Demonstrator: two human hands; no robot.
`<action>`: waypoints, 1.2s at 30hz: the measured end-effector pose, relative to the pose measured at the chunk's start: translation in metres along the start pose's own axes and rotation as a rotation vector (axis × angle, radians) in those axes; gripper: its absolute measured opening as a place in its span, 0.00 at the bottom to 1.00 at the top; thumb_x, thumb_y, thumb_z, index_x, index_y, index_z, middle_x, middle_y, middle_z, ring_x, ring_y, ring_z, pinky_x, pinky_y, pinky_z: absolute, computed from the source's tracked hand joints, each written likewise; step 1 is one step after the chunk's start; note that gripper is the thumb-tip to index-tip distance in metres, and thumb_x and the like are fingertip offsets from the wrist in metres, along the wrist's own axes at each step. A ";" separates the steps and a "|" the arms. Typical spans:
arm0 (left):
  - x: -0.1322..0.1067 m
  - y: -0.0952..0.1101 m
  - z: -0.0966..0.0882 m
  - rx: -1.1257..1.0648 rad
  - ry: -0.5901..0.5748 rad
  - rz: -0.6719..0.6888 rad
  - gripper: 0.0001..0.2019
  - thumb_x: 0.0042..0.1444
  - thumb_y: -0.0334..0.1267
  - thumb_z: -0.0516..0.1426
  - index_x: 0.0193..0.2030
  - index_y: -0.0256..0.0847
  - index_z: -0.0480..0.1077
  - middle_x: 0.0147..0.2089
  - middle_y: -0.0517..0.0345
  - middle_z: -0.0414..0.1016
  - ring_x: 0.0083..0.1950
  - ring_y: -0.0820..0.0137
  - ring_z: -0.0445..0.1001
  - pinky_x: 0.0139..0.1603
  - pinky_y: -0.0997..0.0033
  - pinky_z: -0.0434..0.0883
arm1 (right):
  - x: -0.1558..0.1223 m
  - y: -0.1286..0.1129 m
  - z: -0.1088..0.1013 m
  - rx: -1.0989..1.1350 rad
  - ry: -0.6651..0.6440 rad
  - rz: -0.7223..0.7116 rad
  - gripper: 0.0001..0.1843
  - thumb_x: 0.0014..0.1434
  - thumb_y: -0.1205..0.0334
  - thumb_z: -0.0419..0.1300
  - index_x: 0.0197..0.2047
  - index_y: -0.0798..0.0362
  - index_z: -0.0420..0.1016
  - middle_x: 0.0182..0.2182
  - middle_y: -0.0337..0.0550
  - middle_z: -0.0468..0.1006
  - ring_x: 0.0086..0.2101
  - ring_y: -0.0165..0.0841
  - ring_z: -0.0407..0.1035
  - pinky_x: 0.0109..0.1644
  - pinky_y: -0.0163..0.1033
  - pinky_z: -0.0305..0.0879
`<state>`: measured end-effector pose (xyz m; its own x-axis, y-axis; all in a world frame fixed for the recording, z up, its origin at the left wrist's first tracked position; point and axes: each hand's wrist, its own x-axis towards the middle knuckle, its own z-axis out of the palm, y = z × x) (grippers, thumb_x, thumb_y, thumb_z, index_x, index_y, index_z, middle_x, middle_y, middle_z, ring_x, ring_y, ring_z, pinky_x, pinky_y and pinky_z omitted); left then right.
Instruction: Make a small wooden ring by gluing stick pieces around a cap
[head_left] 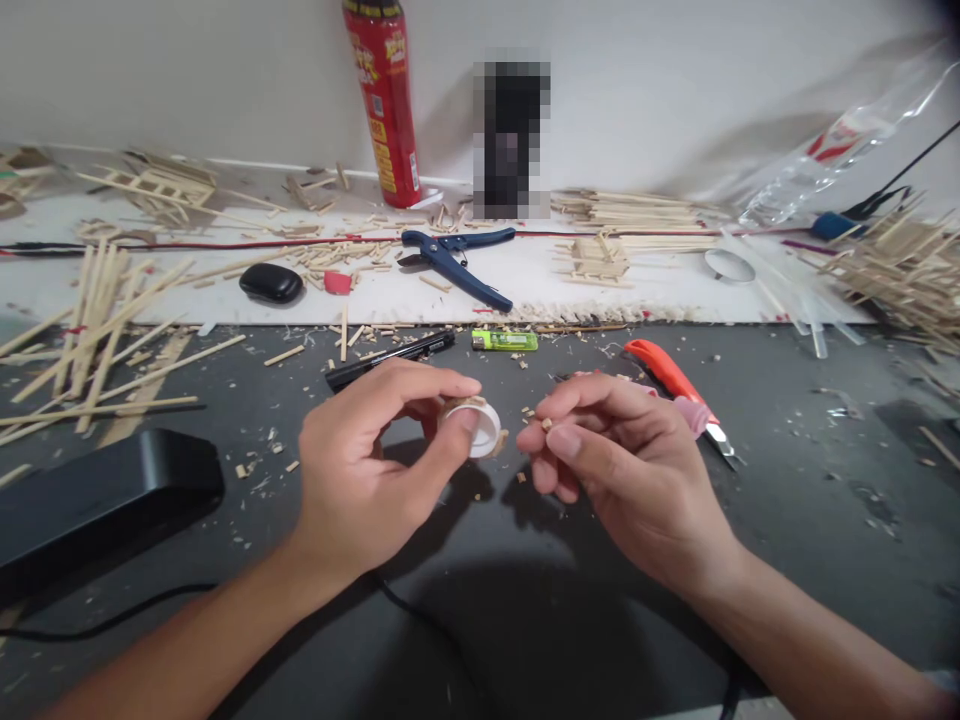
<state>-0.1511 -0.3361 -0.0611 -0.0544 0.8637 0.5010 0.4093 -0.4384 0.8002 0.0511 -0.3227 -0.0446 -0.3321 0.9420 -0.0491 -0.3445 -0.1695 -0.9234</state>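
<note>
Between the thumb and fingers of my left hand (375, 455) is a small white plastic ring (489, 430), its open end turned to the right, with bits of wood on its outer side. My right hand (630, 460) pinches a tiny wood piece (547, 425) between thumb and index finger, a short gap to the right of the ring. Behind the right hand lies an orange-handled utility knife (667, 380), blade pointing toward me. A green lighter (505, 341) and a black pen-like tool (390, 360) lie beyond my hands.
Blue cutters (457, 265), a black oval case (271, 284) and a red spray can (386, 110) occupy the white ledge at the back. Wooden sticks (97, 320) and a black device (105, 510) lie at left. Wood scraps litter the dark table (810, 560). A plastic bottle (825, 165) leans at right.
</note>
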 end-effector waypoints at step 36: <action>0.005 0.003 0.005 0.151 -0.010 0.401 0.09 0.59 0.26 0.68 0.43 0.42 0.79 0.39 0.61 0.85 0.33 0.77 0.80 0.33 0.81 0.78 | -0.005 0.022 0.001 0.209 -0.020 0.160 0.02 0.64 0.64 0.74 0.38 0.47 0.87 0.30 0.31 0.80 0.31 0.20 0.68 0.37 0.26 0.64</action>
<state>-0.1457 -0.3316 -0.0574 0.1443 0.6349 0.7590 0.5251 -0.6993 0.4851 0.0439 -0.3316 -0.0646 -0.4131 0.8930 -0.1784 -0.4599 -0.3737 -0.8055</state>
